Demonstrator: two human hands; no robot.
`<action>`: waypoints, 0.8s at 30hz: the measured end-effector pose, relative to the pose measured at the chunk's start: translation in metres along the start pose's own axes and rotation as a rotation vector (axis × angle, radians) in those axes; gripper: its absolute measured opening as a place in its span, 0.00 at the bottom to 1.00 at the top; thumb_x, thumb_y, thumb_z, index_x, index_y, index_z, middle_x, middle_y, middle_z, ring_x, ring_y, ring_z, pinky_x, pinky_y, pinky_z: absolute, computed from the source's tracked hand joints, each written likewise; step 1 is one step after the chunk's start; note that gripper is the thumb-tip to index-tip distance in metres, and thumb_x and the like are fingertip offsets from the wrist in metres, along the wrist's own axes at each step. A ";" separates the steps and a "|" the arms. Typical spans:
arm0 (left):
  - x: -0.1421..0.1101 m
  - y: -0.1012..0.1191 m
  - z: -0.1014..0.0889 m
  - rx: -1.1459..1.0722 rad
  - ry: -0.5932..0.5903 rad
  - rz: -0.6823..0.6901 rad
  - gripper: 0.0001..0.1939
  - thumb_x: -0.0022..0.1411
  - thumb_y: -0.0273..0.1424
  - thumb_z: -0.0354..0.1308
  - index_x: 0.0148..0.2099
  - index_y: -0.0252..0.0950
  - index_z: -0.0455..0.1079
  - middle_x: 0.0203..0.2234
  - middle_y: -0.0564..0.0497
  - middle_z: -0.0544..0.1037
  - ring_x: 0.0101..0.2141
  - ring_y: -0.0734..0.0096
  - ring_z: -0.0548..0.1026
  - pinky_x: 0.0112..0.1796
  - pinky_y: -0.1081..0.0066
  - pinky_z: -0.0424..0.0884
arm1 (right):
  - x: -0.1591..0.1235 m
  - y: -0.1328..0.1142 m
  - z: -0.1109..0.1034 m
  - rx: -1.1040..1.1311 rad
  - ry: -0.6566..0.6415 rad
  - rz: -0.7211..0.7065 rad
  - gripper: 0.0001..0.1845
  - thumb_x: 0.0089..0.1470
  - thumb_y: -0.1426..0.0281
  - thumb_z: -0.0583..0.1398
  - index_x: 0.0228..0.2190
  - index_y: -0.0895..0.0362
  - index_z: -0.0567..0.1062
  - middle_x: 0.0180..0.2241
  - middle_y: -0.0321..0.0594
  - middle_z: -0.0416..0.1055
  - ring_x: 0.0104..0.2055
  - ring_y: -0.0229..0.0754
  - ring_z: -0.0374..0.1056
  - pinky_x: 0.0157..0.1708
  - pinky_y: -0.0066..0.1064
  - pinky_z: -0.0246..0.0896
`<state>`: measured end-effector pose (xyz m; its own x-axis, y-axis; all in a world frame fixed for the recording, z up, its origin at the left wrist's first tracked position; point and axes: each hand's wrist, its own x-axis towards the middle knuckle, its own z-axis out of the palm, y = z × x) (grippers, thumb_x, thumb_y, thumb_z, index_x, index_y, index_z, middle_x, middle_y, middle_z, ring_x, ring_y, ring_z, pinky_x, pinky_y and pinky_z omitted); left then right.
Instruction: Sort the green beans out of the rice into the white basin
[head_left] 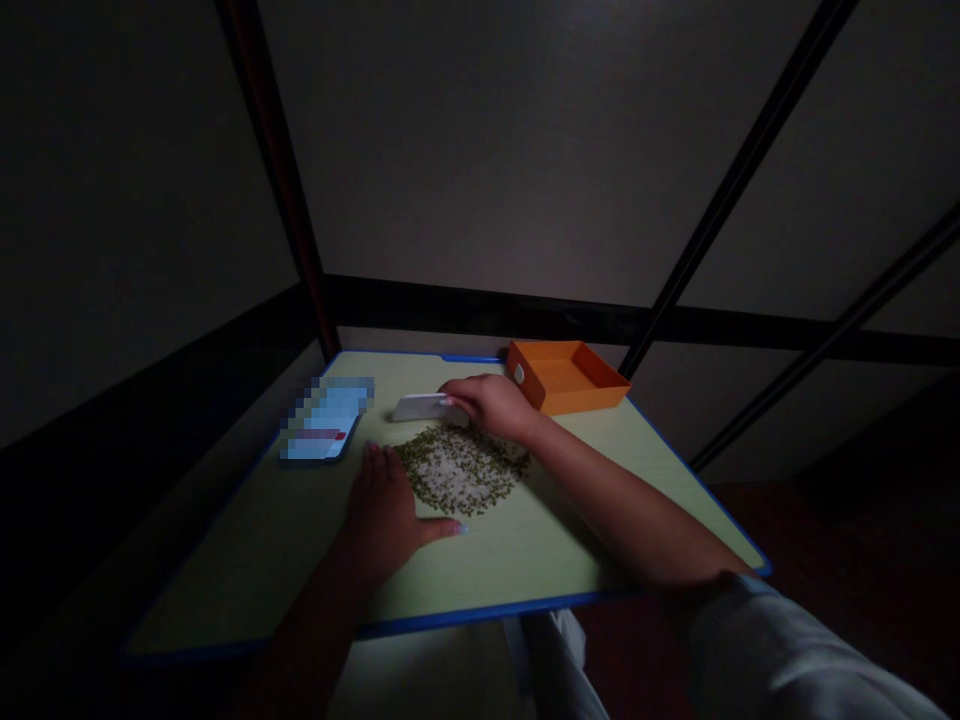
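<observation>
Grain pile, open room before near blue edge

Passage: blue-edged pale-green tabletop, nearside, between left forearm and right forearm. Obstructions: green-and-white granular heap, centre; open orange rectangular box, far right; flat rectangular phone, left.

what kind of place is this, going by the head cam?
Likely a dim corner of a home or similar small indoor space; can't say for sure. Clues: panelled walls with dark strips, a small blue-edged table set close to them, and an orange tray on it.
</observation>
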<state>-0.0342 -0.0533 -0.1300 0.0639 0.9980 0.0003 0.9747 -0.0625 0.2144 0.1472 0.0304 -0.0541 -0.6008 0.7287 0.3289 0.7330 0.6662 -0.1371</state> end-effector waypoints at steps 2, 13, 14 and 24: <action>0.001 -0.001 0.002 0.001 0.009 0.008 0.66 0.40 0.51 0.67 0.66 0.09 0.44 0.66 0.15 0.44 0.69 0.37 0.43 0.66 0.51 0.50 | -0.005 0.003 -0.011 -0.072 0.006 0.115 0.19 0.68 0.61 0.49 0.47 0.53 0.77 0.43 0.43 0.80 0.44 0.46 0.74 0.36 0.30 0.56; 0.003 -0.004 0.005 -0.001 0.032 0.037 0.67 0.38 0.54 0.65 0.66 0.08 0.44 0.67 0.15 0.44 0.68 0.35 0.44 0.65 0.51 0.51 | -0.067 0.003 -0.029 -0.506 -0.137 0.570 0.20 0.68 0.66 0.45 0.51 0.58 0.71 0.37 0.55 0.80 0.37 0.53 0.78 0.33 0.36 0.66; 0.004 -0.004 0.004 -0.002 0.033 0.040 0.67 0.38 0.54 0.65 0.66 0.08 0.44 0.67 0.15 0.45 0.68 0.34 0.45 0.65 0.51 0.51 | -0.074 0.003 -0.028 -0.527 -0.150 0.586 0.19 0.68 0.68 0.45 0.50 0.58 0.71 0.38 0.56 0.80 0.38 0.52 0.78 0.34 0.36 0.66; 0.004 -0.005 0.004 -0.027 0.057 0.056 0.68 0.37 0.54 0.64 0.65 0.07 0.45 0.66 0.13 0.46 0.68 0.33 0.45 0.65 0.50 0.52 | -0.082 -0.006 -0.010 -0.515 -0.235 0.568 0.16 0.65 0.74 0.48 0.47 0.57 0.73 0.37 0.53 0.80 0.39 0.51 0.79 0.33 0.33 0.68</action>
<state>-0.0379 -0.0488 -0.1354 0.1052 0.9921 0.0689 0.9639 -0.1188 0.2384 0.1948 -0.0351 -0.0705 -0.1015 0.9870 0.1247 0.9676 0.0688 0.2428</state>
